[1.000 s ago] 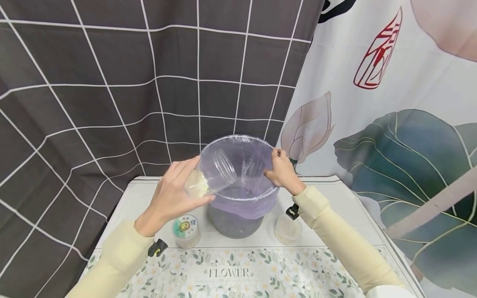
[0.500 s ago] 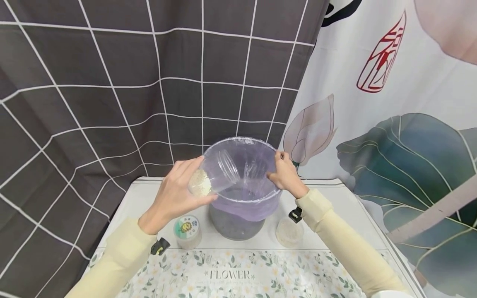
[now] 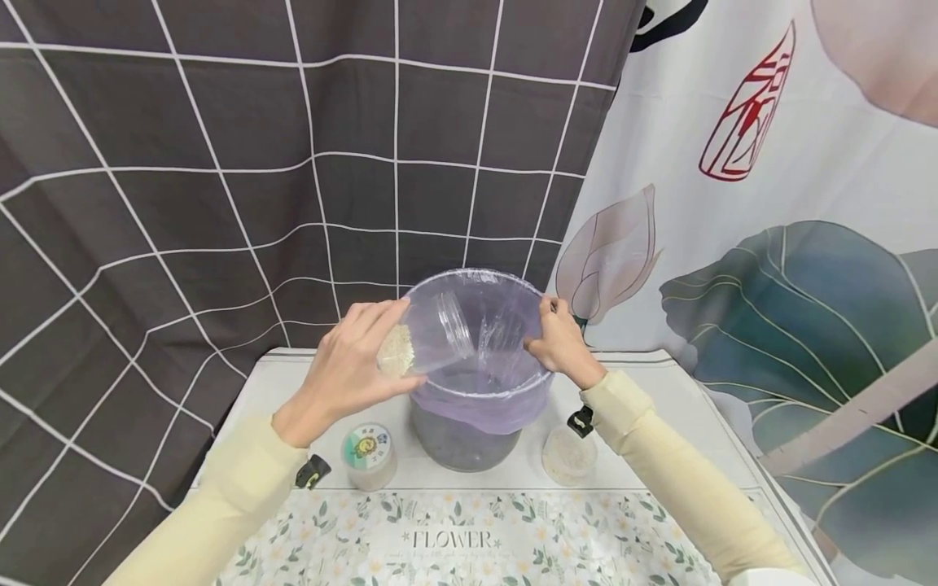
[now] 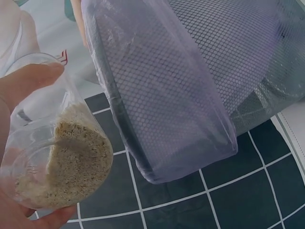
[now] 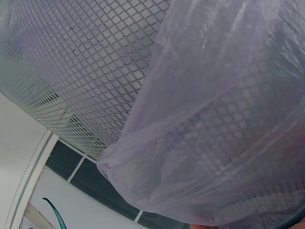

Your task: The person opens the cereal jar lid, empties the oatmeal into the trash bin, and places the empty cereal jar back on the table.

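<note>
My left hand (image 3: 344, 358) grips a clear plastic jar (image 3: 437, 338) near its base. The jar lies tilted, its open mouth over the left part of the bin's opening. Pale grains (image 4: 78, 152) with darker specks are heaped at the jar's bottom end. Below stands a grey mesh trash bin (image 3: 465, 443), lined with a thin purple bag (image 3: 476, 413) folded down over the rim. At the bin's right side my right hand (image 3: 559, 338) holds the rim through the bag, thumb on the inner side. In the right wrist view the bag hides most of that hand.
A lidded jar (image 3: 368, 452) with a cartoon label stands left of the bin, and another clear jar (image 3: 570, 456) stands to the right. Floral printed cloth (image 3: 454, 521) covers the front of the white table (image 3: 282, 378). A dark checked curtain (image 3: 352, 195) hangs behind.
My left hand has brought the jar slightly right, its mouth further over the bin's opening. My right hand keeps its hold on the rim.
</note>
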The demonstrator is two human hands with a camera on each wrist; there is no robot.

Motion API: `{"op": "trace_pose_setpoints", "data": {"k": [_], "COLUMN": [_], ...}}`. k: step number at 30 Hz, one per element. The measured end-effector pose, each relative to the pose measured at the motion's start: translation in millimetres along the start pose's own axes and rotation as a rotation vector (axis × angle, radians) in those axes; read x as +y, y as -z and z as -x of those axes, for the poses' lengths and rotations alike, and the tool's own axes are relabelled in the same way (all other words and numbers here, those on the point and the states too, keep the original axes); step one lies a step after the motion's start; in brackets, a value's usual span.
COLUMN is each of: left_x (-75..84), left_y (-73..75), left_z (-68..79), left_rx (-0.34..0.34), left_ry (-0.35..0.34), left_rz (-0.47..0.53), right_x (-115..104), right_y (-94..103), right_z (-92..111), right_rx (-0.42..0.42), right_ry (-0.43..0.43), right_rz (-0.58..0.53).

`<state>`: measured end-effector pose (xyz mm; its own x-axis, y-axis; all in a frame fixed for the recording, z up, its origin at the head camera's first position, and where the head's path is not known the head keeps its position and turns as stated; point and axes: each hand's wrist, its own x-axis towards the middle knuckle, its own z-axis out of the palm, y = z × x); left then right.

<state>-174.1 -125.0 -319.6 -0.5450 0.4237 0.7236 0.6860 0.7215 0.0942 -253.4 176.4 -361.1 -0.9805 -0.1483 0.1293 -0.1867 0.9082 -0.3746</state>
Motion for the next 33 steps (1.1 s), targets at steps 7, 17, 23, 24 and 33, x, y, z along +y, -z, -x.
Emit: {"op": "trace_pose_setpoints", "data": {"k": [7,17,23,24,33], "left_x": [-0.3,-3.4,-6.5,-6.9,-6.3], "left_y": [3.5,4.5,3.6,3.6,4.9], "left_z": [-2.9,-9.2,-13.1,-13.4,-14.3], "left_rx": [-0.052,-0.085,-0.111,-0.115,-0.161], "left_ry": [-0.005,-0.082,-0.128,-0.131,-0.132], "left_rz": [-0.045,-0.079,-0.118,-0.125,-0.124], "right_x": [-0.3,1.0,1.0,1.0,-0.1], "right_y": [0.4,-0.1,0.9,0.8,1.9], "right_z": [0.4,1.7,2.2,2.3,3.2], "right_rx": [0.004,0.009,0.006,0.004,-0.016], "right_ry": [0.01,0.011,0.0,-0.001,0.004], "right_rz": [-0.001,-0.006,-0.014,-0.017,-0.024]}}
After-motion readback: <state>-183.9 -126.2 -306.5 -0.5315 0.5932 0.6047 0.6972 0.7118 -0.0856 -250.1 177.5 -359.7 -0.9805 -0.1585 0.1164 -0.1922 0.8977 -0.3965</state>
